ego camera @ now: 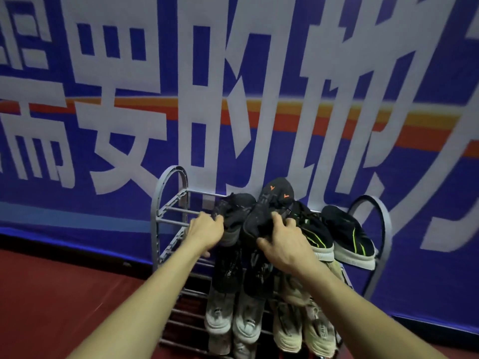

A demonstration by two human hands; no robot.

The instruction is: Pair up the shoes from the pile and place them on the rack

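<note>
We are reaching both hands to the top shelf of the grey metal rack, which is standing against a blue banner printed with large white characters, on a dark red floor. Our left hand is closing its fingers around the heel of a black shoe, and our right hand is curling its fingers over the side of a second black shoe with orange marks — this one is tilting up, toe toward the banner, and touching the first.

Counting along the top shelf, we are seeing four shoes: those two in our hands, then two black shoes with green stripes, one just beside our right hand and one near the right-hand arch of the rack. On the shelf below, two black shoes are lying side by side, partly covered by our wrists. Lower still, two grey-white shoes are sitting on the left and two beige shoes on the right — four pale shoes in all.

Our forearms are crossing in front of the middle shelf, so we cannot tell what lies at its right end. The left part of the top shelf is showing bare rails.
</note>
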